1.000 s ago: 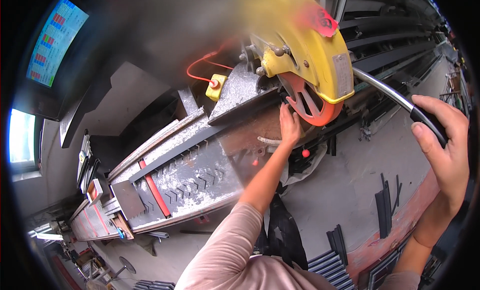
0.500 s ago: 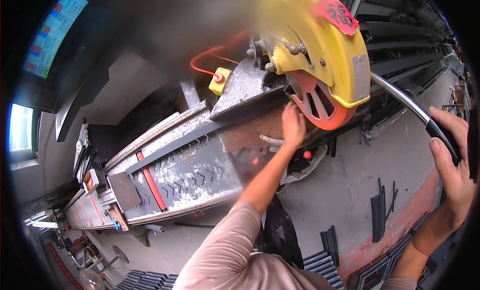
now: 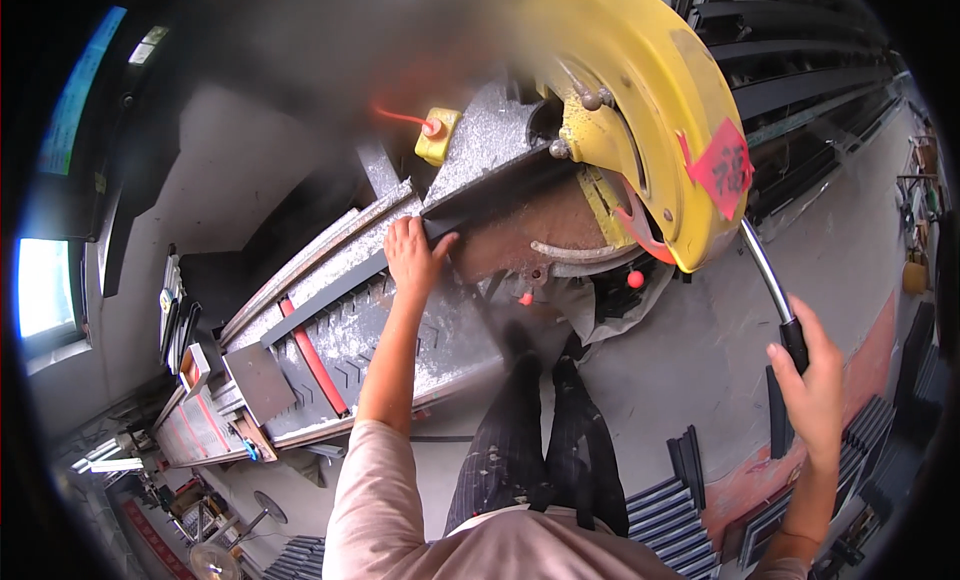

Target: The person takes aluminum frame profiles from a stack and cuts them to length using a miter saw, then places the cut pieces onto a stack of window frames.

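Lying under the spread left hand (image 3: pixel 413 260) is a dark bar (image 3: pixel 328 302), right hand (image 3: pixel 818 388) wrapped round a handle (image 3: pixel 793 343)

The shirt (image 3: pixel 550 558) is a pale pinkish beige, with soft folds over the belly. Its left sleeve (image 3: pixel 372 495) is loose and creased and ends near the elbow; only a sliver of the right sleeve (image 3: pixel 785 568) shows. The trousers (image 3: pixel 490 472) are near black, finely striped lengthwise, with pale specks and smudges. The shoes (image 3: pixel 572 348) look dark and blurred. Left hand (image 3: pixel 414 260) and right hand (image 3: pixel 814 385) are gloveless.
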`<state>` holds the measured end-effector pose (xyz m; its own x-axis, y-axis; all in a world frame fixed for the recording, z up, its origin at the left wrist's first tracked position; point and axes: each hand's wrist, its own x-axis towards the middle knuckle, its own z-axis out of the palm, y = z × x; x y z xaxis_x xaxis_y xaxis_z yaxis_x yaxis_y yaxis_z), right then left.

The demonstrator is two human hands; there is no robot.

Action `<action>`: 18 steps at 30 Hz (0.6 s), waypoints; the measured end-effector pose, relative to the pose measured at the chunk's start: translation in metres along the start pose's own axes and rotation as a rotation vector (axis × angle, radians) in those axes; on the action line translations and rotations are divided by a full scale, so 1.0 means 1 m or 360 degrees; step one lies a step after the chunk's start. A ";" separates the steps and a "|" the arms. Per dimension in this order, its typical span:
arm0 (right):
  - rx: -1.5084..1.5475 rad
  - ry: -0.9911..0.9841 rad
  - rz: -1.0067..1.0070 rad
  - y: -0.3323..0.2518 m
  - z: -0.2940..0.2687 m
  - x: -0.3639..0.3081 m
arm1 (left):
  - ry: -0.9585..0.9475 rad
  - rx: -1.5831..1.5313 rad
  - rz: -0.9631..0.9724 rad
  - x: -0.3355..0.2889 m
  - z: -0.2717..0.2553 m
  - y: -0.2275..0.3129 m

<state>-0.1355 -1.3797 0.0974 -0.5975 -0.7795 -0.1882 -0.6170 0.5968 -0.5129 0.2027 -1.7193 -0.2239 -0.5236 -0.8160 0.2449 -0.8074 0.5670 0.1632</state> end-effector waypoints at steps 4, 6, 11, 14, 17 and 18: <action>0.0062 -0.0036 0.0143 0.019 0.030 -0.001 | -0.0042 0.0011 0.0152 0.010 0.008 0.001; 0.0081 -0.0040 0.0145 0.026 0.036 -0.002 | -0.0046 0.0065 0.0136 0.006 0.009 0.002; 0.0138 -0.0021 0.0185 0.026 0.037 -0.002 | -0.0037 0.0133 0.0120 0.005 0.012 0.000; 0.0162 -0.0048 0.0172 0.020 0.027 0.001 | -0.0053 0.0165 0.0121 0.004 0.012 -0.001; 0.0170 -0.0035 0.0155 0.017 0.014 0.000 | -0.0036 0.0149 0.0133 0.006 0.013 0.003; 0.0170 -0.0026 0.0149 0.010 0.009 0.001 | -0.0021 0.0139 0.0140 0.006 0.013 0.003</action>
<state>-0.1378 -1.3761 0.0844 -0.6409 -0.7249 -0.2526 -0.5005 0.6441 -0.5785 0.1934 -1.7243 -0.2347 -0.5965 -0.7654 0.2418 -0.7785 0.6250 0.0579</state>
